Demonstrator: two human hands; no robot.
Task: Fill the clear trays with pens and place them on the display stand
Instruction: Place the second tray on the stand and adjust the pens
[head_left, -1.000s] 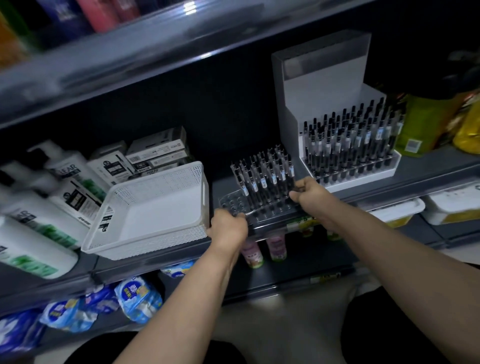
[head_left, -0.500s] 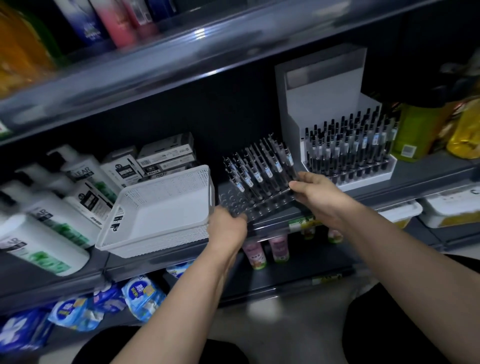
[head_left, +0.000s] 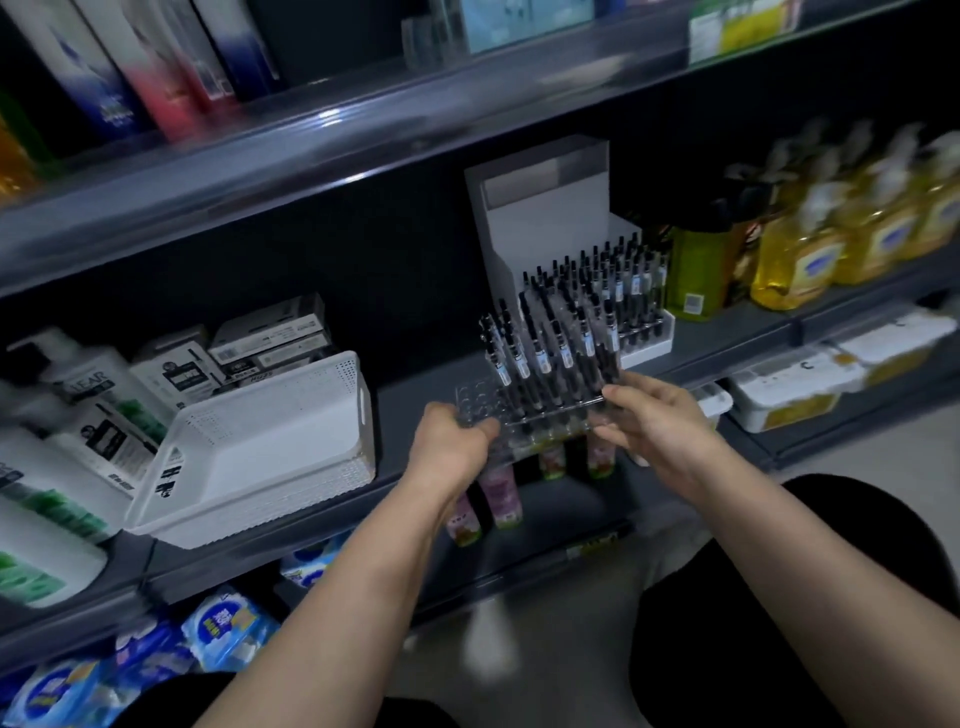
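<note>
A clear tray (head_left: 480, 397) holding several black pens (head_left: 545, 358) is lifted off the shelf, tilted with the pens leaning back. My left hand (head_left: 452, 441) grips its left end and my right hand (head_left: 654, 423) grips its right end. Its front left holes are bare. Behind it to the right stands the white stepped display stand (head_left: 540, 218), whose lowest step carries another tray of pens (head_left: 618, 286). The stand's upper steps hold nothing.
A white perforated basket (head_left: 260, 447) sits tilted on the shelf to the left, with white bottles (head_left: 78, 415) and boxes (head_left: 270, 332) behind it. Yellow bottles (head_left: 810, 249) stand right of the stand. Another shelf (head_left: 311, 166) overhangs above; small bottles sit on the shelf below.
Both hands have raised the tray of pens from the shelf edge and carried it up and slightly right, toward the display stand. The camera has tilted upward.
</note>
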